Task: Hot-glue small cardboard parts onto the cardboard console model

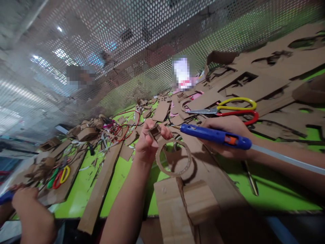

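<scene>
My left hand [145, 144] pinches a small folded cardboard piece [154, 131] between thumb and fingers. In my right hand [225, 130] is a blue hot glue gun [213, 135], a long pale glue stick [286, 156] trailing from its back end. The gun's metal nozzle points left, close to my left fingertips; whether it touches the piece I cannot tell. Just below my left hand a cardboard ring [157, 159] stands above a boxy cardboard construction [172, 210] at the table's front edge. Red-and-yellow-handled scissors [237, 111] lie beyond my right hand.
Cardboard sheets and offcuts [274, 74] cover the right and back of the green table [127, 193]. A long cardboard strip [101, 186] overhangs the front edge. Red wire [139, 118] lies at the back. On the left are more scissors [59, 176] and another person's hand [26, 196]. A perforated screen [142, 44] stands behind.
</scene>
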Motion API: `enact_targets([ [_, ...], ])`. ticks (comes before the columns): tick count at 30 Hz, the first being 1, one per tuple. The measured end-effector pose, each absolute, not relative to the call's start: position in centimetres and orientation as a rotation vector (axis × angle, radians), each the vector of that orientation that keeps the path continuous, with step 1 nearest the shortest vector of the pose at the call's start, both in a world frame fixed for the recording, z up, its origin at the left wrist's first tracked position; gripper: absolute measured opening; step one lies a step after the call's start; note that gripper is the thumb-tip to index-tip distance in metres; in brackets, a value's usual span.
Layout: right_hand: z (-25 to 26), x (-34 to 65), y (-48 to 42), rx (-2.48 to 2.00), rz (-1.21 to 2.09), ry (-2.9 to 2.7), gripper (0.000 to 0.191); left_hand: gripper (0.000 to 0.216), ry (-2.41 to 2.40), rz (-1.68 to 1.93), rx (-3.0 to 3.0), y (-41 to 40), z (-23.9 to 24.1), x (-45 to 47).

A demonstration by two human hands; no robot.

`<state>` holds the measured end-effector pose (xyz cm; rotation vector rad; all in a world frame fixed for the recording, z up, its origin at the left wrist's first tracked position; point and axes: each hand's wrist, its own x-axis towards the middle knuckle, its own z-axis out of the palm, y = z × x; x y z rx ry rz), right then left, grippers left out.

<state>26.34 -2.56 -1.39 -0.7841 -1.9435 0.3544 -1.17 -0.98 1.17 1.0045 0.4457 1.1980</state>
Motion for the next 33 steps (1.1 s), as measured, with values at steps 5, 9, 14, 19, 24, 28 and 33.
enact_targets([
  [5,-1.5,26.7,-2.7,-0.749,0.357,-1.967,0.011,0.067,0.541,1.211,1.027,-0.8,1.0,-1.2],
  [9,-1.2,27.0,-2.9,-0.728,0.432,-1.970,0.016,0.070,0.598,1.171,1.082,-0.7,0.9,-1.4],
  [14,-0.9,26.8,-3.2,-0.739,0.374,-1.937,0.015,0.068,0.573,1.145,1.145,-0.4,0.6,-1.6],
  [19,-0.3,26.2,-3.3,-0.883,0.296,-1.762,0.008,0.063,0.585,1.159,1.209,-0.2,0.3,-1.8],
  [24,0.0,26.2,-3.0,-0.789,0.384,-1.840,0.007,0.058,0.550,1.195,1.280,-0.2,0.5,-1.5],
  [28,-0.8,26.4,-2.8,-0.652,0.557,-1.964,0.023,0.056,0.547,1.195,1.290,-0.6,0.8,-1.1],
  [33,-1.2,26.4,-3.0,-0.659,0.617,-1.950,0.026,0.062,0.608,1.156,1.262,-0.7,0.9,-1.1],
])
